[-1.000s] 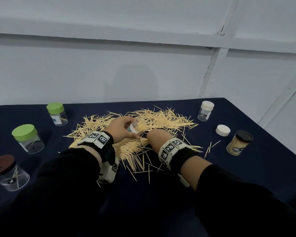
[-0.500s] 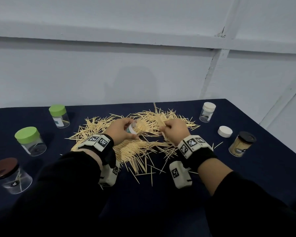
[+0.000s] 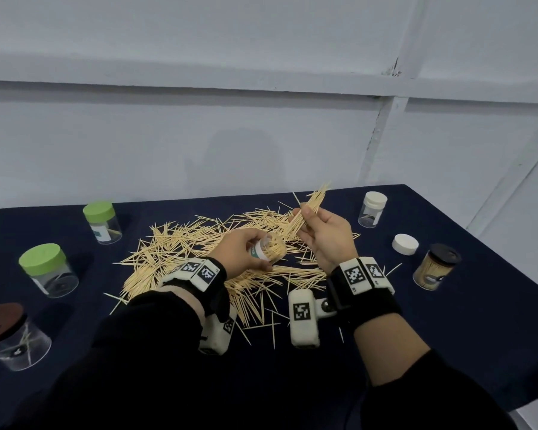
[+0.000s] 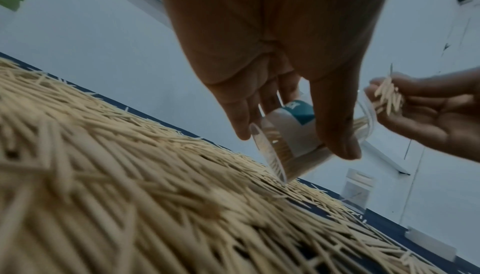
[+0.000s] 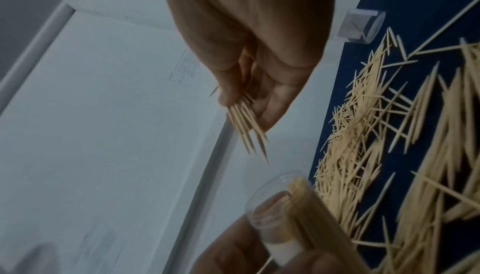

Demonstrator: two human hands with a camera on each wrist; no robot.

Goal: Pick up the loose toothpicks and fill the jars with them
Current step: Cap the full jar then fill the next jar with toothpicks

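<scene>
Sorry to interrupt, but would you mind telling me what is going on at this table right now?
A person is refilling jars with toothpicks. The left hand holds a small open jar, tilted and already partly filled, low over the loose toothpick pile on the dark blue table. The right hand pinches a bundle of toothpicks just above the jar's mouth, not yet inserted. Five capped jars stand around the pile, and a white lid lies to the right.

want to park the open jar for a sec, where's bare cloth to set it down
Bare cloth lies between the loose white lid and the table's right edge, and in front of the toothpick pile near the wrists. The middle is crowded with toothpicks; capped jars line the left side.
</scene>
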